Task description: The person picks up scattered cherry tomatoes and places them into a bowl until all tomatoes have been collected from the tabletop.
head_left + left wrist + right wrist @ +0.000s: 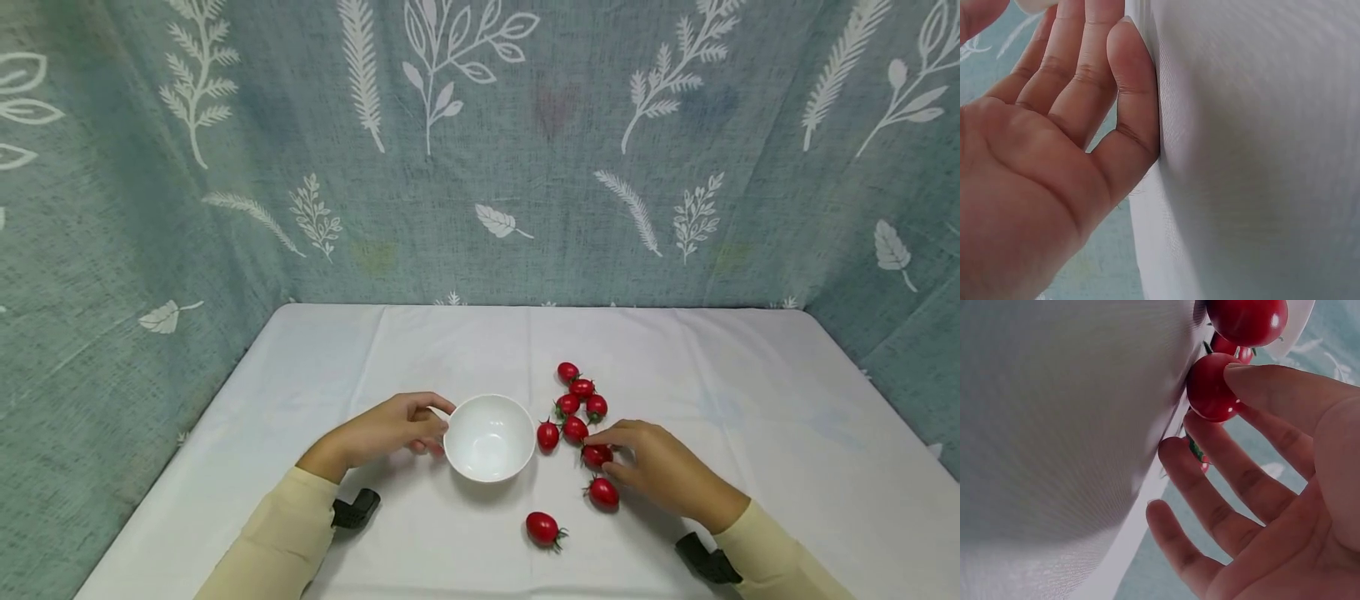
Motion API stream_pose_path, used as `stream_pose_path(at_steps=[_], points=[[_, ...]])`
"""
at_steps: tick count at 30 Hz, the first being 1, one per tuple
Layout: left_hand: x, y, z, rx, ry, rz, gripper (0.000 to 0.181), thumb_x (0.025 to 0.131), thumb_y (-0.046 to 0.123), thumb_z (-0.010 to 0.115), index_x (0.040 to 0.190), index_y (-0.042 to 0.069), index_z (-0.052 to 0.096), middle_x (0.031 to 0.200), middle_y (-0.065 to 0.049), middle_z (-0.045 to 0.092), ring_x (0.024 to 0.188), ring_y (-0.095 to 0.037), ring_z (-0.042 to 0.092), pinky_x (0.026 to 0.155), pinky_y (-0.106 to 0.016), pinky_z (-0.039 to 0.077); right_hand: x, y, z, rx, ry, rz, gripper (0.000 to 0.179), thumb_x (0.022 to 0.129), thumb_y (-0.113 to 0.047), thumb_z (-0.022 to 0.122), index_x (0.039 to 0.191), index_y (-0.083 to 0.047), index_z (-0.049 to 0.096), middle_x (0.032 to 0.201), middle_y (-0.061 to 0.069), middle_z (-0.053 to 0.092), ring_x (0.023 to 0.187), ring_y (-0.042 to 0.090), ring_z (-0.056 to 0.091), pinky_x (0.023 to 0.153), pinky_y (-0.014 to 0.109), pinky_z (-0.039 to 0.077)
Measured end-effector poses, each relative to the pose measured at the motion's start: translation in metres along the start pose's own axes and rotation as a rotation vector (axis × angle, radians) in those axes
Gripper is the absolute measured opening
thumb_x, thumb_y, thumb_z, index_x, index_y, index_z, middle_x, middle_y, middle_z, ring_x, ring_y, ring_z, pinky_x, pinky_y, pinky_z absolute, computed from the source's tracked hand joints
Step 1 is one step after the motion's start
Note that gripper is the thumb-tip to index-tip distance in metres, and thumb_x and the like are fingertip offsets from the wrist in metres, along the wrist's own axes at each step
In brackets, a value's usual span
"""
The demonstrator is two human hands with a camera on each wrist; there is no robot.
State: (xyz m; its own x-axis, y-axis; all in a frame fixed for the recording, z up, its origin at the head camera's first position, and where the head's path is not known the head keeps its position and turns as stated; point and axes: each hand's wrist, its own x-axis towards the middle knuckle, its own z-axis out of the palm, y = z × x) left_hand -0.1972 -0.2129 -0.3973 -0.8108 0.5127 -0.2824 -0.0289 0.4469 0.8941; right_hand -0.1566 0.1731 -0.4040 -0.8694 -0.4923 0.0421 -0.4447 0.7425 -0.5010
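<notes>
A small white bowl stands near the table's middle. At its left side is my left hand, fingertips at the rim; in the left wrist view its fingers look loosely extended, the little finger along the cloth. My right hand pinches a red cherry tomato between thumb and index finger, its other fingers spread in the right wrist view. Just nearer lies another cherry tomato. Several more cherry tomatoes with green stems lie in a loose line right of the bowl.
One cherry tomato lies apart, in front of the bowl. White cloth covers the table. A green curtain with white leaf prints hangs behind and along the sides. Black wrist devices are strapped below both sleeves.
</notes>
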Motion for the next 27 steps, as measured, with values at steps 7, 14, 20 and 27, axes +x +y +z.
stream_pose_path(at_steps=[7, 14, 20, 27], points=[[-0.0008, -0.0006, 0.0017, 0.017, -0.013, 0.008, 0.044, 0.096, 0.028, 0.066, 0.134, 0.008, 0.055, 0.098, -0.008, 0.074, 0.093, -0.023, 0.069, 0.085, -0.037, 0.052, -0.0004, 0.0010, 0.0027, -0.065, 0.018, -0.031, 0.034, 0.082, -0.013, 0.082, 0.115, -0.019, 0.074, 0.107, -0.010, 0.073, 0.101, 0.015, 0.067, 0.088, 0.040, 0.056], [0.0001, -0.0017, 0.0019, -0.012, -0.031, 0.022, 0.045, 0.096, 0.025, 0.068, 0.135, 0.006, 0.055, 0.100, -0.005, 0.074, 0.095, -0.023, 0.069, 0.087, -0.037, 0.051, -0.0014, 0.0010, 0.0031, -0.095, 0.039, -0.037, 0.033, 0.081, -0.014, 0.083, 0.113, -0.019, 0.074, 0.105, -0.011, 0.073, 0.098, 0.012, 0.067, 0.085, 0.037, 0.056], [0.0010, -0.0038, 0.0010, -0.025, -0.038, 0.033, 0.045, 0.096, 0.024, 0.068, 0.135, 0.005, 0.054, 0.101, -0.004, 0.073, 0.095, -0.023, 0.070, 0.088, -0.036, 0.052, -0.0014, -0.0006, 0.0021, -0.085, 0.051, -0.043, 0.034, 0.081, -0.013, 0.083, 0.113, -0.019, 0.074, 0.104, -0.011, 0.073, 0.093, 0.009, 0.065, 0.082, 0.034, 0.056], [0.0005, -0.0052, 0.0005, -0.043, -0.042, 0.042, 0.046, 0.096, 0.023, 0.068, 0.135, 0.004, 0.054, 0.101, -0.004, 0.073, 0.096, -0.023, 0.069, 0.092, -0.038, 0.053, -0.0016, -0.0025, 0.0013, -0.062, 0.086, -0.041, 0.033, 0.081, -0.013, 0.082, 0.113, -0.018, 0.074, 0.101, -0.012, 0.072, 0.084, 0.004, 0.061, 0.075, 0.027, 0.055]])
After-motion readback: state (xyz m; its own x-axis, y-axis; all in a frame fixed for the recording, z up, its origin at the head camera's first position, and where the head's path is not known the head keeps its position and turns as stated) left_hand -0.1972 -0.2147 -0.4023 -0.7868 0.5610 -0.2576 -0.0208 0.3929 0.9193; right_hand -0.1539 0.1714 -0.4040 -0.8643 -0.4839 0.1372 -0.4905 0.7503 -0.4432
